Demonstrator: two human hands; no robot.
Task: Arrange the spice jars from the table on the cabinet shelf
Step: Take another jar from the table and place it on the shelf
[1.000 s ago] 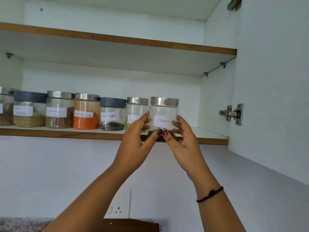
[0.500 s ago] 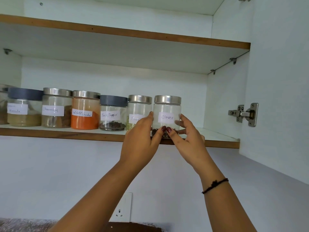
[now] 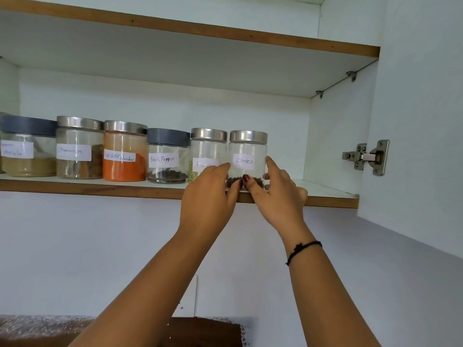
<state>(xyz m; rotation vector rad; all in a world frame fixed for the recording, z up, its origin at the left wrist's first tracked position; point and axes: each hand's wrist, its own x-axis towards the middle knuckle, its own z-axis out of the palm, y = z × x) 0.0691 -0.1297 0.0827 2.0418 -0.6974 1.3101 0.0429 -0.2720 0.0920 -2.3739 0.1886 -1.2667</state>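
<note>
The glass cloves jar [image 3: 247,156] with a steel lid stands on the cabinet shelf [image 3: 100,190], at the right end of a row. My left hand [image 3: 209,196] holds its left side and my right hand [image 3: 278,194] holds its right side, thumbs meeting at the front near the base. To its left stand the fennel jar [image 3: 206,151], partly hidden by my left hand, the black pepper jar [image 3: 167,160], the red chilli powder jar [image 3: 124,151], the cinnamon jar [image 3: 79,147] and a masala jar [image 3: 27,149].
White shelf surface runs to the right of the cloves jar up to the cabinet side wall [image 3: 333,136]. The open cabinet door [image 3: 423,121] with a metal hinge [image 3: 367,156] stands at the right. An upper shelf [image 3: 200,28] hangs above. A wall socket [image 3: 189,296] sits below.
The cloves jar has moved from the shelf's front edge further onto the shelf beside the fennel jar, both hands still around it. The view has shifted slightly to the right.
</note>
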